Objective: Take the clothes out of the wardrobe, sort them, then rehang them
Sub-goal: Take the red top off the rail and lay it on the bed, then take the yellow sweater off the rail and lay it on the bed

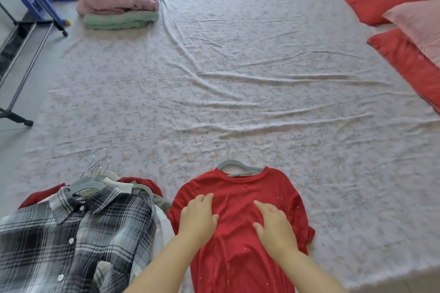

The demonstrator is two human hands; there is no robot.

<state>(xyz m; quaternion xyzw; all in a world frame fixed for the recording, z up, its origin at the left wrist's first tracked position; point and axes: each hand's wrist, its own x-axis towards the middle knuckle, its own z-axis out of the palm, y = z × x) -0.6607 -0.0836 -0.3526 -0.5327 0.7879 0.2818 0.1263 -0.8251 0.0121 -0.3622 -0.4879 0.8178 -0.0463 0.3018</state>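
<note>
The left hand and right hand lie flat, fingers straight, on the red T-shirt, its hanger just beyond them. Beside the left hand waits a clothes pile: taking out seems done, sorting ongoing, rehanging left

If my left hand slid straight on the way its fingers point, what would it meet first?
The left hand, flat on the red short-sleeved T-shirt, would probably reach the grey clothes hanger at the neckline first.
</note>
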